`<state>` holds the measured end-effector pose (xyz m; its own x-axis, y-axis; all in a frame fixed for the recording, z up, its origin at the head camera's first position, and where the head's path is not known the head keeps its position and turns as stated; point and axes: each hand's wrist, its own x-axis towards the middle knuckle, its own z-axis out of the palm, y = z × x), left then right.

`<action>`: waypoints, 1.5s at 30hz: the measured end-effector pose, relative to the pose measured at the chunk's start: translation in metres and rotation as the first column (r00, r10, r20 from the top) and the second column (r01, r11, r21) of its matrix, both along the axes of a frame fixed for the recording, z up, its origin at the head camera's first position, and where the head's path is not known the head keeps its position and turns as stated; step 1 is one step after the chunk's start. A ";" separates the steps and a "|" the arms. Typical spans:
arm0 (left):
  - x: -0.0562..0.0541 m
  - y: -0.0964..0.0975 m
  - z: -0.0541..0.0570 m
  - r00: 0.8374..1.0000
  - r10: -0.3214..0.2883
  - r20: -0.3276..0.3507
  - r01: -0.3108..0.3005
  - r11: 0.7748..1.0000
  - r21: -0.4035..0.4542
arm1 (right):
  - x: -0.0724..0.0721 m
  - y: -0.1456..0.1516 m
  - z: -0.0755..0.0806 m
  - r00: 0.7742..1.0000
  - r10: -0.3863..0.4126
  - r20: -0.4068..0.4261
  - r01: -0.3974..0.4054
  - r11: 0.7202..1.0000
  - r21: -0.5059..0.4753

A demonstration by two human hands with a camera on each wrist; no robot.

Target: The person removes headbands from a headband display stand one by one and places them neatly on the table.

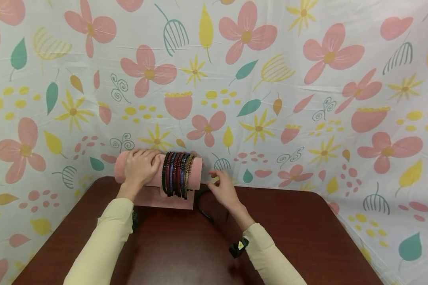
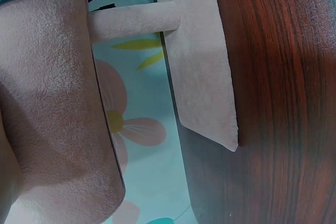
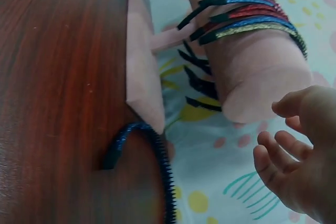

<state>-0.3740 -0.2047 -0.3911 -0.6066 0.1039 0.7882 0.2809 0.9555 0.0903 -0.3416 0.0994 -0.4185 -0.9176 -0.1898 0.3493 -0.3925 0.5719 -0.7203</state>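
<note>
A pink plush roll stand lies along the back of the table, its roll raised on a short post above a flat base. My left hand grips the roll near its left end, fingers over the top. Several glittery headbands in black, red, blue and gold sit side by side around the roll's right half, open ends hanging below. Just off the roll's right end is my right hand, fingers loosely bent and holding nothing. Near the base's corner, a dark blue headband with a toothed inner edge lies loose.
The dark red-brown table runs forward from the stand. Close behind it hangs a white cloth printed with flowers and leaves. Dark bands are worn on both wrists, the right one being plainer to see.
</note>
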 end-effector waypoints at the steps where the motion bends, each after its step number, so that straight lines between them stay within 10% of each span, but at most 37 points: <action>1: 0.000 0.000 0.000 1.000 -0.003 0.004 0.003 1.000 0.002 | 0.000 0.000 0.002 1.000 0.008 -0.015 -0.008 1.000 -0.006; 24: 0.000 0.000 -0.002 1.000 -0.007 -0.021 0.007 1.000 0.006 | 0.001 -0.026 0.047 0.949 0.139 -0.283 -0.105 0.985 0.134; 45: 0.001 0.000 0.000 1.000 -0.011 -0.002 0.011 1.000 0.005 | -0.018 -0.041 0.053 0.967 0.216 -0.132 -0.177 0.950 0.257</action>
<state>-0.3733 -0.2047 -0.3912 -0.6042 0.1068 0.7896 0.2913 0.9520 0.0942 -0.3597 0.0586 -0.3653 -0.7910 -0.4571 0.4066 -0.6112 0.6206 -0.4912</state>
